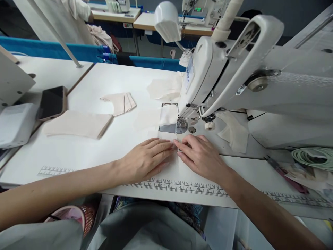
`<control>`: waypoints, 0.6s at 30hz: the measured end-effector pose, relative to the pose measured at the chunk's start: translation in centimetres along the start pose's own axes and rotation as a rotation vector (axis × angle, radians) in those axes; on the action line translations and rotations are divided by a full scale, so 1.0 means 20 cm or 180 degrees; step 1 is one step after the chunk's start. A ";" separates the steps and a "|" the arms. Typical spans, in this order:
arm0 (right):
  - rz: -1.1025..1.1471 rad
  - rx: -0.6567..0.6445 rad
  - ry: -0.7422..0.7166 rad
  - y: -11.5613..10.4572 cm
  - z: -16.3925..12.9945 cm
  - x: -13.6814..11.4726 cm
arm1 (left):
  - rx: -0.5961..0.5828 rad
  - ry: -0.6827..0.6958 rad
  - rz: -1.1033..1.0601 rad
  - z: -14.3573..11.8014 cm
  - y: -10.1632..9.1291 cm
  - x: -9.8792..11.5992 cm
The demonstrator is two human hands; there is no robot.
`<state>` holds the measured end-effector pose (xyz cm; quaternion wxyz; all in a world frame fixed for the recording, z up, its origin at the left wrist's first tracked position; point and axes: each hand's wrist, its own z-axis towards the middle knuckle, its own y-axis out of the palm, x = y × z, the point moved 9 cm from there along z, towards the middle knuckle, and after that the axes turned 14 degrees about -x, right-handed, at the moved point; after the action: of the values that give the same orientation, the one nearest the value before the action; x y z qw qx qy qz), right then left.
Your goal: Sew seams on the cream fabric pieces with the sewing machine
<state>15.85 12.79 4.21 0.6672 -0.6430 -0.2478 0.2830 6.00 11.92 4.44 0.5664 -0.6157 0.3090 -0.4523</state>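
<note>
My left hand (148, 158) lies flat on the white table in front of the sewing machine (200, 76), its fingers stretched toward the right. My right hand (200, 156) meets it at the fingertips, with thumb and index finger drawn together low over the tabletop. Whatever lies between those fingertips is too pale and small to make out. Just beyond both hands are the presser foot (181, 124) and the metal needle plate (168, 128). A pale fabric piece (166, 85) rests left of the machine head, and another fabric piece (235, 133) sits under the machine arm.
Cut cream fabric pieces (78, 124) and a smaller curved piece (121, 103) lie at left, near a phone (52, 103). A printed ruler (179, 186) runs along the front edge. Thread snips (287, 175) and a green coil (313, 157) are at right. Another person (59, 21) is beyond.
</note>
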 end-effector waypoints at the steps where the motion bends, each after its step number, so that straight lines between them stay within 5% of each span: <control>1: -0.0071 -0.0009 0.0049 0.00 0.00 0.01 | 0.0014 -0.0164 0.0064 0.00 -0.01 -0.03; 5: -0.0259 0.0053 0.0180 0.00 0.01 0.02 | -0.0117 -0.0701 0.0267 -0.01 0.01 -0.12; 12: -0.0276 0.0141 0.0059 -0.01 0.00 0.01 | 0.0069 -0.0642 -0.0048 -0.05 -0.03 -0.19; 15: -0.0332 0.0300 -0.0115 -0.03 -0.02 0.00 | 0.0289 -0.0915 -0.0253 -0.22 -0.13 -0.30; 18: -0.0350 0.0469 -0.0239 -0.05 -0.03 0.01 | 0.0413 -0.1746 -0.0198 -0.50 -0.24 -0.51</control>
<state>16.47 12.56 5.21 0.7174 -0.5665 -0.2861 0.2873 -7.79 17.63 6.51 0.6530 -0.6867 0.0955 -0.3048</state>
